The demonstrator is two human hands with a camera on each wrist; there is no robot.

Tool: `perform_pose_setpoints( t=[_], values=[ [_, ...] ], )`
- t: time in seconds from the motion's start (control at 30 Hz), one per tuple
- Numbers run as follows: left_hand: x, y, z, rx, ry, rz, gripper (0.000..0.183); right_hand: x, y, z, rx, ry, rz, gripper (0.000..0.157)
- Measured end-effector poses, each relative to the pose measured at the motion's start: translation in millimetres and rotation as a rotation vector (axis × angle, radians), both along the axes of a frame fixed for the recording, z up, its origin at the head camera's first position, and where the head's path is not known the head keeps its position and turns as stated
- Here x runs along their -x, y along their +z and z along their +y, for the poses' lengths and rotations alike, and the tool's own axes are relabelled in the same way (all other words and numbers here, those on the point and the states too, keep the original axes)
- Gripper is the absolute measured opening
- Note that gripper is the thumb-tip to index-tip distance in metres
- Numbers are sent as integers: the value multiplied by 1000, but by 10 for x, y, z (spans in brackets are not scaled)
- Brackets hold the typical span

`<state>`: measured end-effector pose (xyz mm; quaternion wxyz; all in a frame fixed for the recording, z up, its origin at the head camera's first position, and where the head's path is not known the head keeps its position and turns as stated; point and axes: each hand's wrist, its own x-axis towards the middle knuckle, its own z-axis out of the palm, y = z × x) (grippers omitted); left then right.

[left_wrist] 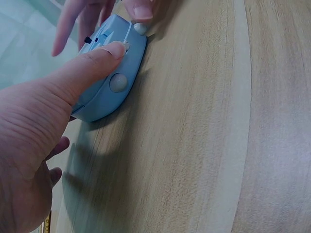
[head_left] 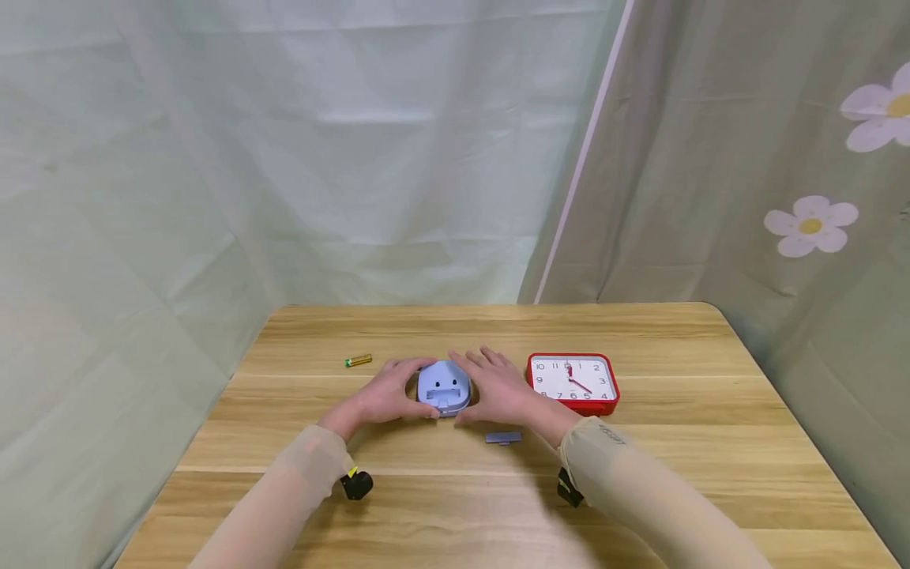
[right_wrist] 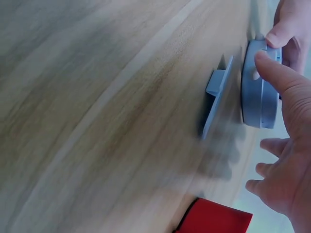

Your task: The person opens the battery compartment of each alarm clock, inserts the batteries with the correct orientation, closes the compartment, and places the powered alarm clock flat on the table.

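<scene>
A small light-blue clock (head_left: pixel 445 387) lies face down on the table, with two black knobs and an open battery slot on its back. On its left side, my left hand (head_left: pixel 387 395) holds it, the thumb (left_wrist: pixel 114 50) on the near edge by a round white foot (left_wrist: pixel 118 82). From the other side my right hand (head_left: pixel 501 387) grips it, thumb (right_wrist: pixel 265 60) at the near edge, several fingers spread off its side. The clock's front is hidden. The blue battery cover (head_left: pixel 503 437) lies just in front of the right hand.
A gold-and-green battery (head_left: pixel 359 360) lies to the left, beyond the left hand. To the right stands a red-framed clock (head_left: pixel 573 384) with a white dial, close to the right wrist. The wooden table (head_left: pixel 441 506) ends at a pale curtain (head_left: pixel 398 158) behind.
</scene>
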<state>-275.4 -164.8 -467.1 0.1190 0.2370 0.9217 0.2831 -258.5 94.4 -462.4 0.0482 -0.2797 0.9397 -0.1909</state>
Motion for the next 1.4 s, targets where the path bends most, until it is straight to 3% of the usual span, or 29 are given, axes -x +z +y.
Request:
perform_pose_setpoints(
  t=[0.37, 0.7, 1.4],
  values=[
    [8, -19, 0, 1, 9, -18, 103, 36, -53, -24, 45, -7, -64, 107],
    [-3, -34, 4, -3, 14, -22, 103, 36, -55, -41, 53, -17, -57, 97],
    [-4, -15, 12, -5, 13, -27, 102, 52, -29, -34, 60, -32, -59, 93]
  ],
)
